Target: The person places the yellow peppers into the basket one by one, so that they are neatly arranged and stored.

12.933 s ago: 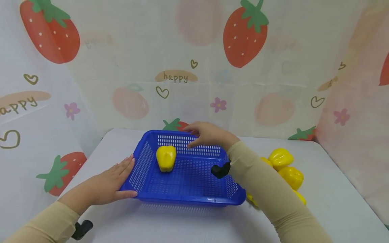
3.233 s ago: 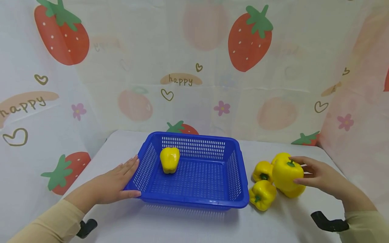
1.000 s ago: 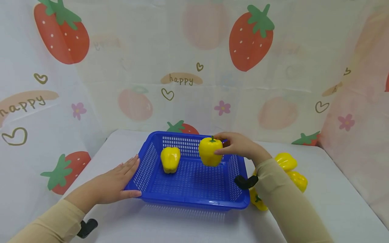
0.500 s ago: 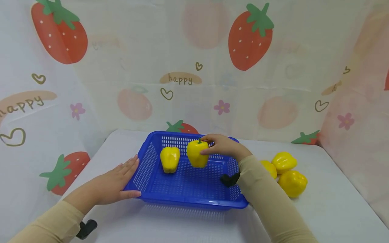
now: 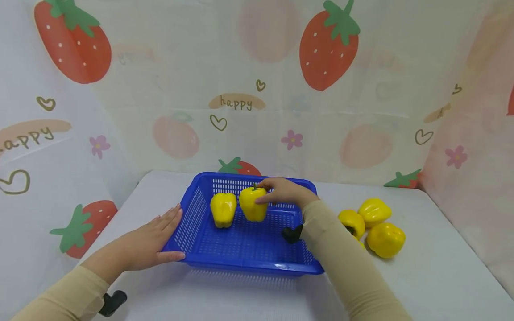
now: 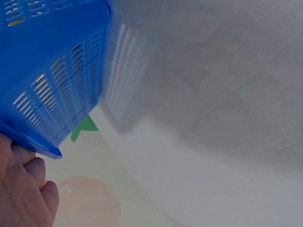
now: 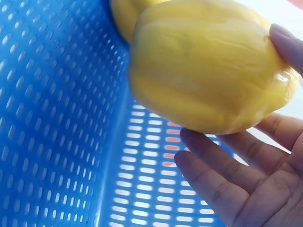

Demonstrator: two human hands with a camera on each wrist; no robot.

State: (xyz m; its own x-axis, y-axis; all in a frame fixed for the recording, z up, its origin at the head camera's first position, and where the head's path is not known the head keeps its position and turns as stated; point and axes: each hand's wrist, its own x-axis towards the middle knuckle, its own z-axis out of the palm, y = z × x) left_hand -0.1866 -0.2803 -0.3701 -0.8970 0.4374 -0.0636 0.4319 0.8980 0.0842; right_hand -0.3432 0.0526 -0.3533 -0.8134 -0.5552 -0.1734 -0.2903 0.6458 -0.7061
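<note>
My right hand [image 5: 283, 191] holds a yellow bell pepper [image 5: 253, 205] upright by its top, inside the blue basket [image 5: 249, 265]. In the right wrist view thumb and fingers [image 7: 218, 175] lie on opposite sides of that pepper [image 7: 203, 66]. Close to its left, another yellow bell pepper [image 5: 223, 210] lies in the basket. With fingers straight, my left hand [image 5: 146, 245] rests on the basket's left rim. The left wrist view shows the fingers [image 6: 33, 177] against the outside of the rim [image 6: 45, 150]. Whether the held pepper touches the basket floor, I cannot tell.
Right of the basket, several yellow bell peppers [image 5: 386, 240] lie grouped on the white table [image 5: 437, 258]; my right sleeve [image 5: 341, 258] partly covers them. A strawberry-print cloth [image 5: 341, 116] hangs behind and at both sides.
My right hand took a yellow bell pepper from the group on the right and brought it left into the basket, beside the other pepper. The left hand stays on the rim.
</note>
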